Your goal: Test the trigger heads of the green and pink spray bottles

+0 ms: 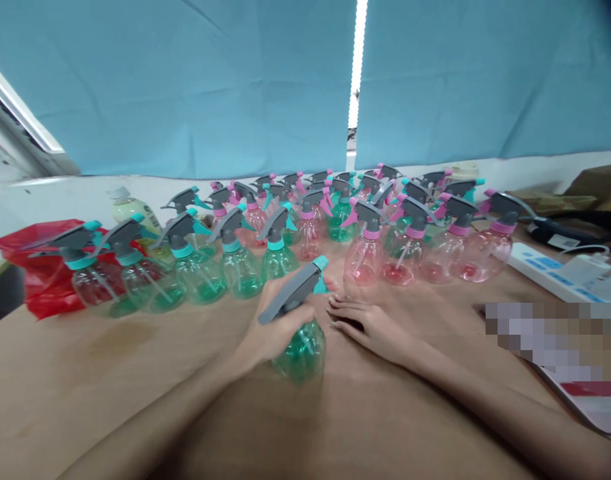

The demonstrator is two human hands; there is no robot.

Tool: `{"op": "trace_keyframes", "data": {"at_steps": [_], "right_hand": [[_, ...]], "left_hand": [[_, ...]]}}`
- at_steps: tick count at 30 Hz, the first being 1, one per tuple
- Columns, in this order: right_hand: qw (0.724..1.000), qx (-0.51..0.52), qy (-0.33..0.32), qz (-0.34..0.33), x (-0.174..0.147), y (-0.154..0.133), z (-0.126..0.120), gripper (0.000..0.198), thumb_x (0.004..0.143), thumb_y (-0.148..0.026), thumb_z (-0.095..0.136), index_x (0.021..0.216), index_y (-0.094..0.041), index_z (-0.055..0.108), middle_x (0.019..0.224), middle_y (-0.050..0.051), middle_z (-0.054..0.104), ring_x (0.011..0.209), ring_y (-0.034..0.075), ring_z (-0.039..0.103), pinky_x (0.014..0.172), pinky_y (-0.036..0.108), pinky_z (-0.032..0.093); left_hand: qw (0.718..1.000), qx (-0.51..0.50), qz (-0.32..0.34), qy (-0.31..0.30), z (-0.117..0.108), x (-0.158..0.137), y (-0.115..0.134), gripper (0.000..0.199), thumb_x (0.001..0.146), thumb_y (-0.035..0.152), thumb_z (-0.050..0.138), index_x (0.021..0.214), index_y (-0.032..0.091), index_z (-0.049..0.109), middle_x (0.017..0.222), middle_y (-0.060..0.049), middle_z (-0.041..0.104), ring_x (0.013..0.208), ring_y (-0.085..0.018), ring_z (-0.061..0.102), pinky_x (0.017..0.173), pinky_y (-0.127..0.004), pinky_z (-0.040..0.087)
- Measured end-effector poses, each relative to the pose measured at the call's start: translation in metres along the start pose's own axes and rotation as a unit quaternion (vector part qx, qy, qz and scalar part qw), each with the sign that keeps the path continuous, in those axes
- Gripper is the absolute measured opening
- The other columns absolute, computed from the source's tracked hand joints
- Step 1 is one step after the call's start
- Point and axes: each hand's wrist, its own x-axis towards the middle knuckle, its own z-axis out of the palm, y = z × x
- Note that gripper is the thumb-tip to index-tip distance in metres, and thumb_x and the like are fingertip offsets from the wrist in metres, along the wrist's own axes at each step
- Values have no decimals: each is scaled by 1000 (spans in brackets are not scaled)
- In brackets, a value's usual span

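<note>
My left hand (pixel 273 333) is wrapped round the neck of a green spray bottle (pixel 303 353) with a grey head and a teal nozzle. This bottle is upright at the middle of the table, its nozzle pointing up and to the right. Just right of it, my right hand (pixel 378 328) lies low over the tabletop with its fingers stretched toward the bottle and nothing in them. Beyond my hands stand green spray bottles (pixel 200 277) on the left and pink spray bottles (pixel 363 260) on the right.
More spray bottles crowd the back near the wall. A red plastic bag (pixel 40 267) lies at the left, with a pale bottle (pixel 130 210) behind it. A white power strip (pixel 550 270), dark cable (pixel 560 233) and partly blurred flat object (pixel 598 403) occupy the right side.
</note>
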Motion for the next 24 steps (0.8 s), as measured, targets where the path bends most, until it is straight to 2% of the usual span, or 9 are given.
{"op": "trace_keyframes", "data": {"at_steps": [6, 14, 24], "right_hand": [[1000, 6, 9, -5, 1, -2, -1, 32, 94, -30, 48, 122, -24, 62, 126, 6, 63, 121, 23, 55, 103, 46, 44], [1000, -3, 4, -6, 0, -1, 0, 32, 94, -30, 48, 122, -24, 62, 127, 6, 63, 122, 23, 55, 104, 45, 43], [1000, -2, 4, -2, 0, 1, 1, 33, 94, -31, 48, 123, -24, 61, 128, 6, 62, 122, 23, 54, 104, 46, 43]], "left_hand": [[1000, 8, -4, -16, 2, 1, 2, 44, 69, 17, 52, 111, 22, 65, 65, 2, 58, 59, -14, 51, 56, -26, 38], [1000, 9, -11, 0, 4, -2, -2, 44, 71, 18, 54, 114, 22, 63, 63, 3, 57, 58, -14, 52, 57, -27, 41], [1000, -15, -12, -12, 5, -1, -1, 47, 71, 19, 54, 117, 22, 61, 65, 2, 60, 57, -14, 54, 57, -27, 44]]}}
